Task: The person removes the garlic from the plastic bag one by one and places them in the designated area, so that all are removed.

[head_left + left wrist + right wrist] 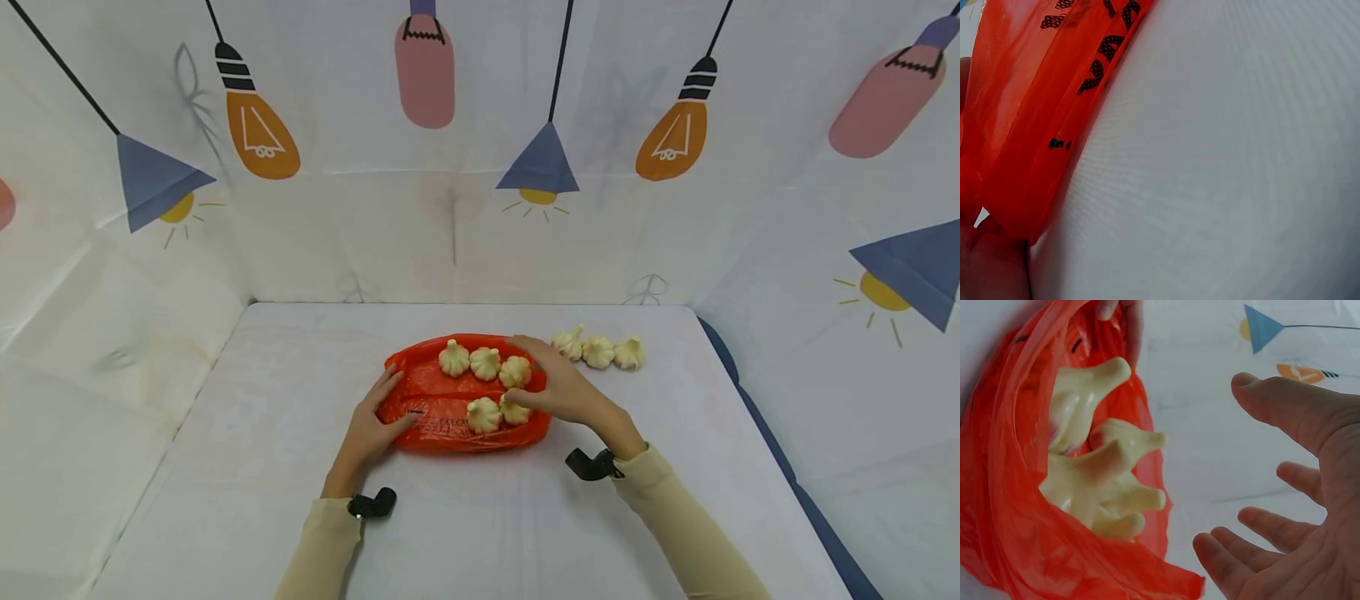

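Observation:
A red plastic bag (423, 383) with dark print lies spread wide on the white table. Several pale garlic bulbs (484, 363) sit in it, toward its right half. My left hand (373, 423) grips the bag's left side, thumb over the rim and fingers along the outside; the left wrist view catches only part of that hand beside the bag (1029, 137). At the bag's right edge is my right hand (564, 388), fingers spread and holding nothing. In the right wrist view its palm (1341, 544) faces the garlic bulbs (1091, 481), apart from them.
Three more garlic bulbs (597, 352) lie in a row on the table (300, 358), behind and right of the bag. A white curtain (337, 225) printed with lamps and bulbs encloses the back and sides. Dark blue cloth (772, 446) edges the table's right side.

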Motion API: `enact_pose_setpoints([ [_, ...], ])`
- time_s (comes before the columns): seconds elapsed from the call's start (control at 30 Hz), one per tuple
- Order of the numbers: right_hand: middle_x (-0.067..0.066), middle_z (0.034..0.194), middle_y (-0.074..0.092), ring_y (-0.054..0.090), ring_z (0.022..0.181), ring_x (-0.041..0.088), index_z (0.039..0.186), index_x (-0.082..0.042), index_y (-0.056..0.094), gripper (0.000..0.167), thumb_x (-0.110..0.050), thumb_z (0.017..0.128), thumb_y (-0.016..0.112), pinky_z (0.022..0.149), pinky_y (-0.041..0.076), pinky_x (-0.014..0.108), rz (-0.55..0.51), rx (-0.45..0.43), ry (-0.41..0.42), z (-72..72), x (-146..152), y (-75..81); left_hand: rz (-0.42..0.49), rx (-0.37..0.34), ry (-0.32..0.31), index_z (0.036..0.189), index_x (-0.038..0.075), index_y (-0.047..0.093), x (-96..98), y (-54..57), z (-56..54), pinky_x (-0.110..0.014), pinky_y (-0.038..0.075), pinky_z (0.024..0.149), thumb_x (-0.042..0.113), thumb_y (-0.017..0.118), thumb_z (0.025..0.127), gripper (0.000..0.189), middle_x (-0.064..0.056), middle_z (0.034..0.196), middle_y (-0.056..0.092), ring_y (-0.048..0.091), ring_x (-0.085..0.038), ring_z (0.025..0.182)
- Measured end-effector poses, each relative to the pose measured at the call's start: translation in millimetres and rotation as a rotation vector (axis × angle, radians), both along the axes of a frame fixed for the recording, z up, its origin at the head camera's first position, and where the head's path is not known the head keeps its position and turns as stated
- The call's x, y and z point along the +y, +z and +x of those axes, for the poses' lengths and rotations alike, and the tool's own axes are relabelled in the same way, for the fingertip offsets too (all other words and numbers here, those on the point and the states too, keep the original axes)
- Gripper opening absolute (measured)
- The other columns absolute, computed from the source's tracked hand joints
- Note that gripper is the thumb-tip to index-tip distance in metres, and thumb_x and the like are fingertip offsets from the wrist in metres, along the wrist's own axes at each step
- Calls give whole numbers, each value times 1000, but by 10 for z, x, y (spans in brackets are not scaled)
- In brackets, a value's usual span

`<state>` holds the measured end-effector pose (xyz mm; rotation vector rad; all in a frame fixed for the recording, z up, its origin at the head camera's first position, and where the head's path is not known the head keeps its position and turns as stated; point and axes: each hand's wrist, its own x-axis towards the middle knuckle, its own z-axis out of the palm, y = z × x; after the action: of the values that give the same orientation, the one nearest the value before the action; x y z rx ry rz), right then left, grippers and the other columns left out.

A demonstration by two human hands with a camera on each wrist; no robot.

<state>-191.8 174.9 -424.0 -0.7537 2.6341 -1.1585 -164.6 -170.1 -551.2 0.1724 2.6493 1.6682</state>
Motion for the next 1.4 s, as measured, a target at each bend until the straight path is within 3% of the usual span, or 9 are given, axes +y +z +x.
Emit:
enact_pose_setpoints([
  [0.17, 11, 160, 43, 46, 143, 39, 156, -11, 42, 78, -30, 90, 80, 112, 45, 61, 8, -48, 76, -15, -104, -43, 3, 5, 2, 158, 16, 43, -3, 6, 3, -64, 22, 125, 32, 81, 88, 82, -2, 170, 28, 22, -33, 159],
  [0.33, 10, 159, 44, 47, 141, 39, 156, -14, 43, 76, -27, 90, 80, 112, 45, 60, 27, -108, 131, -46, -206, -93, -1, 14, 2, 158, 15, 43, -4, 9, 10, -63, 22, 125, 32, 81, 88, 82, -2, 170, 29, 22, -33, 158],
  [0.67, 14, 154, 51, 50, 138, 35, 152, -9, 46, 69, -19, 92, 77, 112, 47, 54, 122, -111, 242, -125, -364, -145, 3, 28, 2, 158, 15, 43, 0, -2, 8, -64, 23, 124, 30, 82, 88, 81, -3, 170, 30, 23, -34, 158],
  [0.97, 8, 155, 51, 44, 146, 26, 151, -8, 50, 65, -25, 94, 76, 119, 41, 49, 259, -133, 265, -204, -398, -250, 0, 35, -3, 158, 14, 43, 1, -9, 5, -65, 22, 124, 30, 82, 88, 82, -5, 170, 30, 23, -36, 158],
  [1.4, 9, 148, 58, 55, 127, 25, 145, -8, 57, 59, -22, 92, 79, 109, 51, 44, 304, -155, 300, -216, -426, -350, -16, 19, 6, 158, 15, 42, 14, -12, 0, -64, 23, 124, 30, 81, 88, 81, -5, 170, 29, 23, -37, 158],
])
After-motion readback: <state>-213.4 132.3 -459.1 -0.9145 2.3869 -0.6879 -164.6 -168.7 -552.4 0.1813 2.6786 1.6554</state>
